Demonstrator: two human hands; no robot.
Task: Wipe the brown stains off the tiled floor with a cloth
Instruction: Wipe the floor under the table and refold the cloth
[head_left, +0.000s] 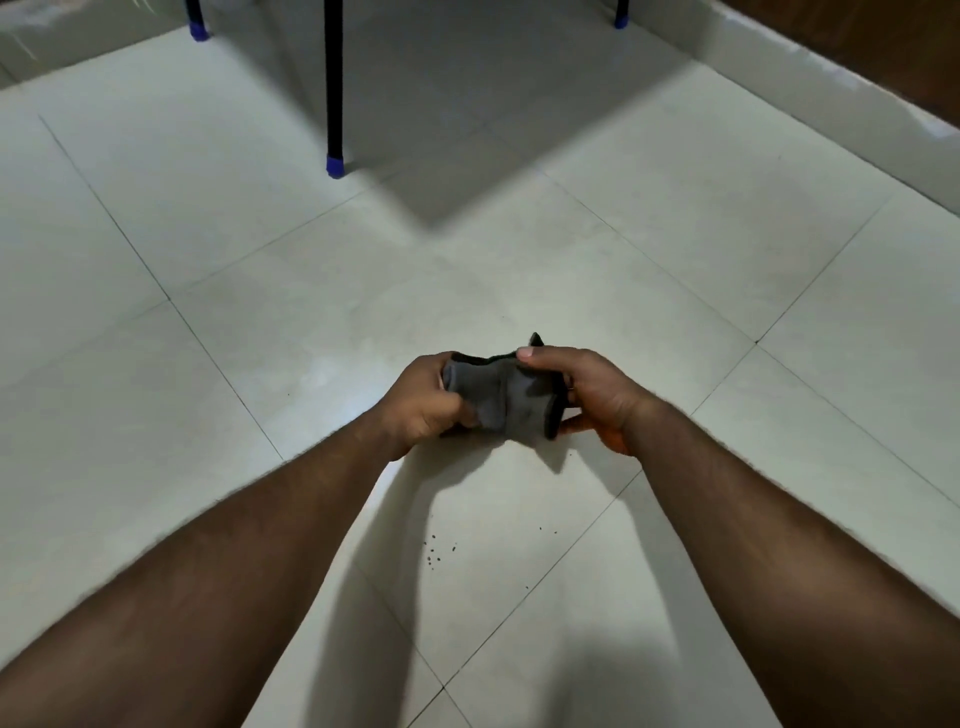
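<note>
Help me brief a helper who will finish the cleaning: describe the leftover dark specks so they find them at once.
Start at the grey cloth held between both hands, then look down the pale tiled floor toward the viewer. The specks are a small scatter of tiny dark dots between the forearms, beside a grout line, unlike the soft grey shadows nearby.

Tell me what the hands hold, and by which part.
Both hold one grey cloth: left hand grips its left end, right hand its right end.

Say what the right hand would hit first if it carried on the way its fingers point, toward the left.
The right hand points leftward into the grey cloth it already grips; just beyond that is the left hand, holding the cloth's other end. Depth between the hands is unclear from this one view.
</note>
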